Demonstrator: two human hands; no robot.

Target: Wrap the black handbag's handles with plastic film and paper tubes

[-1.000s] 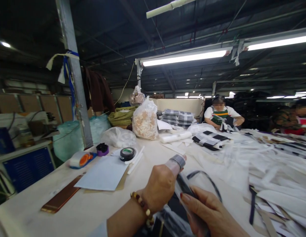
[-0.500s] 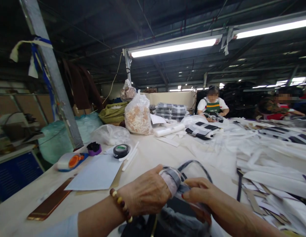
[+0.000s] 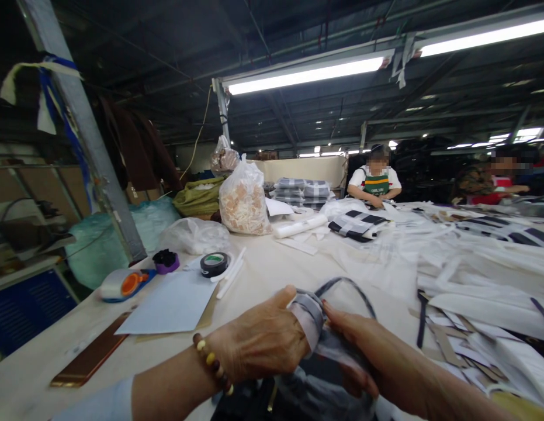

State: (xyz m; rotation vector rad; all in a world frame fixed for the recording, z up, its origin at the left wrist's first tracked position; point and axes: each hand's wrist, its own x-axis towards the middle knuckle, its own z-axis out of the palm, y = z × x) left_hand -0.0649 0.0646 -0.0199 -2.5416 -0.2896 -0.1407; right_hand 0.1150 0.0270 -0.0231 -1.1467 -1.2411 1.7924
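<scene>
My left hand (image 3: 267,336), with a bead bracelet at the wrist, is closed around a grey strap (image 3: 310,304) with pale, thin wrapping bunched under it. My right hand (image 3: 363,345) presses against the same strap from the right, its fingertips by the band. Its lower fingers curl around sheer grey material below. Behind the hands a dark strap loop (image 3: 348,283) arches up from the table. Under both hands lies a dark bag-like item (image 3: 249,403) with a gold zip-like strip; my hands and the frame edge hide much of it.
On the left are a blue-white sheet (image 3: 170,307), black tape roll (image 3: 214,265), tape dispenser (image 3: 125,285) and brown phone-like slab (image 3: 92,354). A bag of scraps (image 3: 243,199) stands behind. Paper strips (image 3: 468,345) lie right. Across the table a person (image 3: 377,178) works.
My right hand has shifted from pinching the strap to lying along its right side, fingers more extended. My left hand keeps its grip. The view has moved slightly.
</scene>
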